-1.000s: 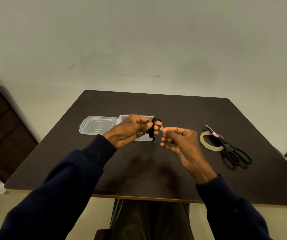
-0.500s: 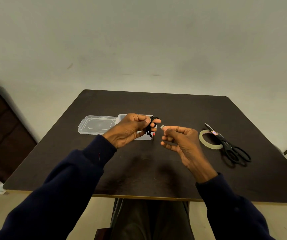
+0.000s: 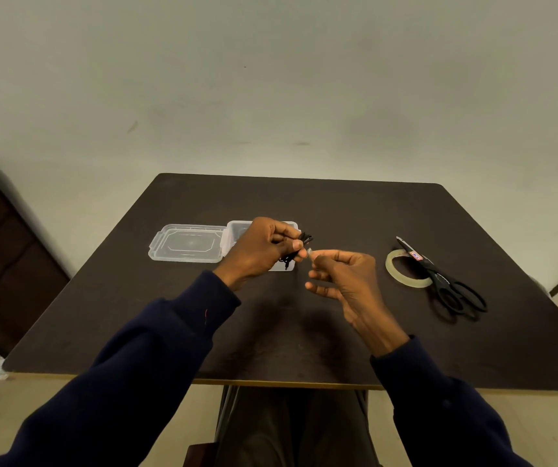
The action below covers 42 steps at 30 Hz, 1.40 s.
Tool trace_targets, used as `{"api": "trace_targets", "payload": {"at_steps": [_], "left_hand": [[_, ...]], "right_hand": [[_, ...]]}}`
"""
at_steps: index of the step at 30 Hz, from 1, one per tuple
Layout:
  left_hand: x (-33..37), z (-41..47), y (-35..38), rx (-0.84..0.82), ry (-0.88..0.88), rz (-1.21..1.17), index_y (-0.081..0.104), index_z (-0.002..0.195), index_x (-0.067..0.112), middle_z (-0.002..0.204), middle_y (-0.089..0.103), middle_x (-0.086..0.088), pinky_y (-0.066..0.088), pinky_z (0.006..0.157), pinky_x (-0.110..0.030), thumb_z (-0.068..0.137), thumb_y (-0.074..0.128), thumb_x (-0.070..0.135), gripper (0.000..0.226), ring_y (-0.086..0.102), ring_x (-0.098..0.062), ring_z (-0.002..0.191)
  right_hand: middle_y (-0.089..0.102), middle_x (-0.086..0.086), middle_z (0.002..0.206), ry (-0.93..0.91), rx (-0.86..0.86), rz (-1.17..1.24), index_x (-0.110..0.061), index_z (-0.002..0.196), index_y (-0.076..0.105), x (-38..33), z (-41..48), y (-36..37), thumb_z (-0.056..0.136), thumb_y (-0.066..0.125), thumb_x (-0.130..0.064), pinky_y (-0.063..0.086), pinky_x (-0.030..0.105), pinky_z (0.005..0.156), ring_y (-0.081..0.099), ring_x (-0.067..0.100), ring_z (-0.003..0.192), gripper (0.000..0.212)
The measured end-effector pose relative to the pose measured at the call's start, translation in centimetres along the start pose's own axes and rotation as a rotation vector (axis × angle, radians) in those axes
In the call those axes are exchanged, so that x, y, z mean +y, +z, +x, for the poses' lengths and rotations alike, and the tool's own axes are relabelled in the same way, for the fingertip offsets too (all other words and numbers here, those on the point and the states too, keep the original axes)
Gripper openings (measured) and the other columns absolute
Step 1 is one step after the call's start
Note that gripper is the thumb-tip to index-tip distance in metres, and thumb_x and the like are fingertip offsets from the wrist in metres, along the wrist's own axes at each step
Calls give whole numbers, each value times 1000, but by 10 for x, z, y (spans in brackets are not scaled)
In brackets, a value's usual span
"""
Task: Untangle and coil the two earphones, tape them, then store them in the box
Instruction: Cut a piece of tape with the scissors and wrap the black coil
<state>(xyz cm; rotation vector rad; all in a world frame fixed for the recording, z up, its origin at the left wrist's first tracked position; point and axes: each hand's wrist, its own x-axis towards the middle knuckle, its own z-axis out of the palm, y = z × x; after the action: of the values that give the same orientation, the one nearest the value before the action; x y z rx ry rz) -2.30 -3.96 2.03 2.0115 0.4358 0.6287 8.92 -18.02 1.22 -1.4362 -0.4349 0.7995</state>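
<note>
1. The left hand is raised above the tabletop, its fingers curled tight round a coiled black earphone.
2. The right hand is just beside it. Its thumb and forefinger pinch a small piece of tape close to the coil, and its other fingers are spread loosely.
3. A clear box sits behind the left hand, partly hidden, with its lid lying flat against its left side.
4. A tape roll lies to the right, with black scissors resting across its far edge.
</note>
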Motion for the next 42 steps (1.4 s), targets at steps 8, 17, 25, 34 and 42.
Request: {"api": "trace_targets", "payload": {"at_steps": [8,17,25,34,42], "left_hand": [[0,3,1,-69,-6,23,73,114,6,95,78,-10,59,81,-24,95,66,7,20,75,-16,86],[3,2,-3,-111,-52,-35,71,113,19,85,77,7,58,83,-21,92,68,5,26,75,-9,85],[11,0,-6,-132,-116,-129,73,107,20,77,77,6,55,75,-17,89,70,4,23,74,-7,77],[15,-3,-5,-168,-123,-178,72,107,22,75,77,5,56,76,-17,89,70,4,25,74,-7,76],[24,-5,-2,-197,-73,-143,69,118,17,78,78,9,58,82,-23,87,72,2,35,75,-8,81]], "right_hand": [[74,8,75,46,-44,78,-2,91,75,-5,3,1,87,74,-5,61,36,64,68,15,69,5],[73,15,84,166,-163,294,0,98,72,-7,-1,-1,91,66,0,59,32,69,71,20,74,10],[70,13,83,158,-285,365,1,94,68,-12,-6,-9,93,61,-5,59,29,68,71,21,76,9],[71,15,94,164,-424,369,1,107,68,-13,-6,-23,88,58,0,59,33,73,71,24,91,21],[75,18,96,103,-362,283,1,108,70,-12,-6,-24,74,72,-1,61,30,71,75,28,88,34]]}}
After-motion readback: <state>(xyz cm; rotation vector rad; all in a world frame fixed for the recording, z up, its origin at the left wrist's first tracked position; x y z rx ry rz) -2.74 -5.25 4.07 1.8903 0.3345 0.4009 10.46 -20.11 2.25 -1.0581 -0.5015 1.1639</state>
